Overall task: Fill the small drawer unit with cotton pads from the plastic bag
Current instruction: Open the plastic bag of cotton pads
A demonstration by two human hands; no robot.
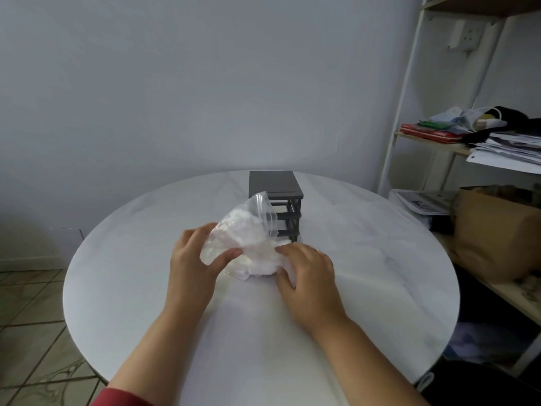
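A clear plastic bag [248, 230] full of white cotton pads lies on the round white table [380, 259], just in front of a small dark grey drawer unit [275, 186]. The bag hides the unit's lower left front. My left hand [193, 259] grips the bag's left side, thumb pressed into the plastic. My right hand [307, 273] holds the bag's right lower part, fingers curled onto the plastic and the pads inside. The bag's zip edge points up toward the drawers.
A white metal shelf rack [409, 98] stands to the right of the table, loaded with papers, red books and a brown cardboard box [497, 230]. A plain wall is behind the table. Tiled floor shows at the lower left.
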